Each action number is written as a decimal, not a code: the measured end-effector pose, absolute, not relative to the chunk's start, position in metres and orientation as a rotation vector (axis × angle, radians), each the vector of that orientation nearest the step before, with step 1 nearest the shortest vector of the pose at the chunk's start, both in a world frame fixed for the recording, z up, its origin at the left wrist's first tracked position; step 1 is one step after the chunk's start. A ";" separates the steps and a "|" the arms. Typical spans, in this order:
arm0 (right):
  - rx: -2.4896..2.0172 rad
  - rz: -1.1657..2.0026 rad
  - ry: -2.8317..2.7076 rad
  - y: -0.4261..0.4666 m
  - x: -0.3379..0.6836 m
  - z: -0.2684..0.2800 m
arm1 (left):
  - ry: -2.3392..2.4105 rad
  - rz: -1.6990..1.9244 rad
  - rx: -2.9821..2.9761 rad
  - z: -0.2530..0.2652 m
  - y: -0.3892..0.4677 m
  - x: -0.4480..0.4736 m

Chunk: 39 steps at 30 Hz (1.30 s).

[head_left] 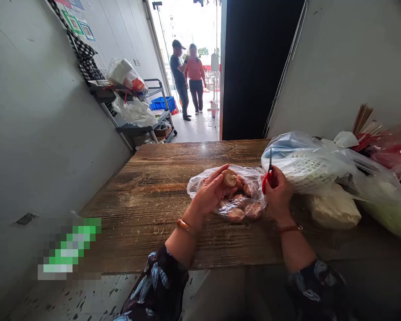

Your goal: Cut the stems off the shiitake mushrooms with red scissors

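Observation:
My left hand point(210, 192) is closed on a brown mushroom point(229, 178), its pale underside and stem turned toward the right. Below and around that hand lies a clear plastic bag point(195, 180) on the wooden table, with several more mushrooms point(236, 214) in it. My right hand point(279, 194) grips a pair of scissors point(268, 178) by the red handles. The dark blades point up, apart from the mushroom. Part of the handles is hidden by my fingers.
On the wooden table point(147, 196), to the right, lie a large clear bag point(300, 165), a cream-coloured bundle point(336, 209) and wooden sticks point(362, 118). A loaded cart point(143, 129) stands beyond the table at left. Two people point(187, 76) stand in the doorway.

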State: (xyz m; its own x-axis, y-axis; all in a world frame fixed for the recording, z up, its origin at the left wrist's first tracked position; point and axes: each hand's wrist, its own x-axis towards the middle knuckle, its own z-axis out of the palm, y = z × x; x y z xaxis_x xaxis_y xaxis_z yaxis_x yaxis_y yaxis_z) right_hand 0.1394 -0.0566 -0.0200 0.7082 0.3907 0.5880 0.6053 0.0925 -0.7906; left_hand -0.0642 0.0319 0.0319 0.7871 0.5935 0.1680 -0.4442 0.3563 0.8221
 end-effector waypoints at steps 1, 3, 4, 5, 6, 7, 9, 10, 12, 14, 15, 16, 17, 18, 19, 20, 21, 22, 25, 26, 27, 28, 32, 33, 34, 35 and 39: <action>-1.521 -0.225 -0.853 -0.061 0.137 -0.018 | 0.171 0.667 0.988 0.032 0.033 -0.066; -1.503 -0.290 -0.850 -0.075 0.129 -0.012 | 0.181 0.660 0.966 0.032 0.033 -0.069; -1.497 -0.313 -0.854 -0.085 0.123 -0.009 | 0.185 0.660 0.959 0.032 0.033 -0.071; -1.503 -0.323 -0.873 -0.096 0.118 -0.006 | 0.188 0.662 0.954 0.031 0.032 -0.073; -1.519 -0.318 -0.915 -0.107 0.111 -0.004 | 0.189 0.667 0.951 0.030 0.032 -0.074; -1.547 -0.303 -0.976 -0.118 0.105 -0.002 | 0.191 0.672 0.949 0.029 0.031 -0.075; -1.603 -0.238 -1.154 -0.137 0.094 -0.002 | 0.193 0.674 0.944 0.027 0.028 -0.075; -1.625 -0.192 -1.250 -0.144 0.090 -0.003 | 0.194 0.668 0.941 0.026 0.027 -0.075; -1.665 -0.112 -1.401 -0.153 0.084 -0.008 | 0.198 0.637 0.938 0.025 0.025 -0.073; -1.723 -0.076 -1.489 -0.156 0.084 -0.013 | 0.198 0.611 0.942 0.024 0.024 -0.072; -1.755 -0.075 -1.515 -0.156 0.085 -0.015 | 0.196 0.606 0.946 0.024 0.023 -0.071; -1.784 -0.073 -1.539 -0.156 0.087 -0.015 | 0.191 0.606 0.952 0.024 0.023 -0.070; -1.808 -0.071 -1.561 -0.155 0.089 -0.015 | 0.183 0.608 0.958 0.023 0.023 -0.070; -1.824 -0.070 -1.579 -0.154 0.090 -0.014 | 0.173 0.607 0.964 0.023 0.023 -0.070; -1.838 -0.068 -1.593 -0.153 0.092 -0.012 | 0.163 0.599 0.969 0.023 0.022 -0.070; -1.852 -0.067 -1.605 -0.153 0.093 -0.010 | 0.156 0.589 0.974 0.022 0.022 -0.069; -1.867 -0.064 -1.618 -0.152 0.094 -0.007 | 0.150 0.576 0.980 0.022 0.022 -0.069; -1.884 -0.061 -1.632 -0.151 0.095 -0.004 | 0.147 0.565 0.985 0.022 0.022 -0.069; -1.923 -0.070 -1.675 -0.149 0.096 0.003 | 0.155 0.551 1.002 0.021 0.022 -0.069; -1.928 -0.082 -1.687 -0.149 0.097 0.006 | 0.158 0.551 1.009 0.020 0.022 -0.069; -1.932 -0.093 -1.700 -0.148 0.097 0.008 | 0.161 0.553 1.016 0.020 0.022 -0.069; -1.938 -0.105 -1.713 -0.147 0.097 0.010 | 0.165 0.555 1.024 0.020 0.022 -0.068; -1.965 -0.144 -1.771 -0.141 0.099 0.018 | 0.201 0.572 1.051 0.019 0.021 -0.067; -1.972 -0.153 -1.776 -0.140 0.099 0.019 | 0.214 0.580 1.056 0.019 0.021 -0.067; -1.979 -0.152 -1.773 -0.139 0.099 0.021 | 0.223 0.587 1.059 0.020 0.020 -0.066; -1.984 -0.140 -1.765 -0.137 0.100 0.022 | 0.230 0.594 1.062 0.020 0.020 -0.066; -1.935 -0.008 -1.716 -0.134 0.103 0.021 | 0.239 0.614 1.068 0.021 0.018 -0.065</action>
